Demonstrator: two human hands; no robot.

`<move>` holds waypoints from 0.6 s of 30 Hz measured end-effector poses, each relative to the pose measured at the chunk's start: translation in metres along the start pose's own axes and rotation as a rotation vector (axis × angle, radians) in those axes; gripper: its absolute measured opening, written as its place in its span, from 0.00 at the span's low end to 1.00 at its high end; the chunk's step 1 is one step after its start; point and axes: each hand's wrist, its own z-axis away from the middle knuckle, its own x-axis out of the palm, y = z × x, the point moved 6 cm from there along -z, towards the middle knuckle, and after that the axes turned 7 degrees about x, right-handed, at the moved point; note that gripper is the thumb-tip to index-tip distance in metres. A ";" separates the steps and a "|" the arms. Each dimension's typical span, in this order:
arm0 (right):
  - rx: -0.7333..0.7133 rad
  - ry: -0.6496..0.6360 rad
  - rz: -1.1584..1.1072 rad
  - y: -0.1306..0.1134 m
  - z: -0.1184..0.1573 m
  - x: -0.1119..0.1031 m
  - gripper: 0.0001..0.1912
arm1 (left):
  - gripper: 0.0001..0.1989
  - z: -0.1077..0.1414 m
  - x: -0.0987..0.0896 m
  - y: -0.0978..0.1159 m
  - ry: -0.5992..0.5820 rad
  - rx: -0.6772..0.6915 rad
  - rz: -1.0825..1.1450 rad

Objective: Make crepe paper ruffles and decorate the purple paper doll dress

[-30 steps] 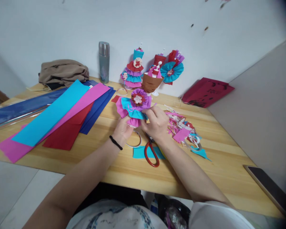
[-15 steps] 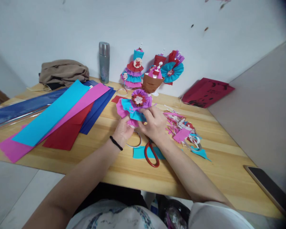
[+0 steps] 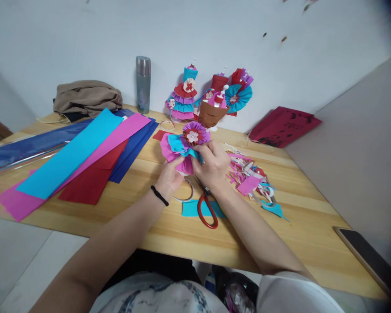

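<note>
Shifted slightly rightward since half a second ago, the paper-dressed figure (image 3: 199, 129) tilts to the right in both hands, above the table (image 3: 143, 226). Its brown bodice (image 3: 212, 115) is uppermost, one layered flower (image 3: 192, 137) sits at the waist, and the cyan ruffle (image 3: 178, 145) overlaps the pink ruffle (image 3: 185, 167). Left hand (image 3: 170, 178) grips the skirt's lower edge, thumb in front, most other fingers hidden behind paper. Right hand (image 3: 214, 164) pinches the cyan ruffle below the flower; its exact contact point is hard to make out.

Just beneath lie one pair of scissors (image 3: 200, 209), blades mostly hidden by the right hand, one cyan piece (image 3: 189, 208) partly under them, and one white ring (image 3: 184, 200), partly covered by the left hand. To the right is a scrap pile (image 3: 248, 174), too tangled to count.

Behind stand at least two dressed figures: one tiered figure (image 3: 184, 98) in full view, and one red-topped figure (image 3: 219, 81) mostly blocked. Whether the large cyan flower (image 3: 236, 99) belongs to a third, I cannot tell.

Farther out are one bottle (image 3: 143, 87), one brown cloth (image 3: 87, 98), overlapping paper sheets (image 3: 70, 152), one crimson bag (image 3: 285, 127) and one phone (image 3: 361, 256), its near end lost in shadow.
</note>
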 end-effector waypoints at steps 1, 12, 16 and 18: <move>-0.014 -0.009 -0.003 -0.001 0.000 0.000 0.08 | 0.19 0.000 0.000 0.001 -0.002 0.014 -0.010; -0.077 0.003 0.012 -0.010 -0.002 0.000 0.08 | 0.12 -0.003 -0.006 0.000 0.040 0.041 -0.007; -0.094 0.091 0.029 -0.011 -0.007 -0.005 0.10 | 0.10 -0.002 -0.008 -0.004 0.040 0.008 -0.007; -0.128 0.131 0.044 -0.014 -0.008 -0.008 0.10 | 0.11 -0.002 -0.007 -0.004 0.035 0.005 -0.002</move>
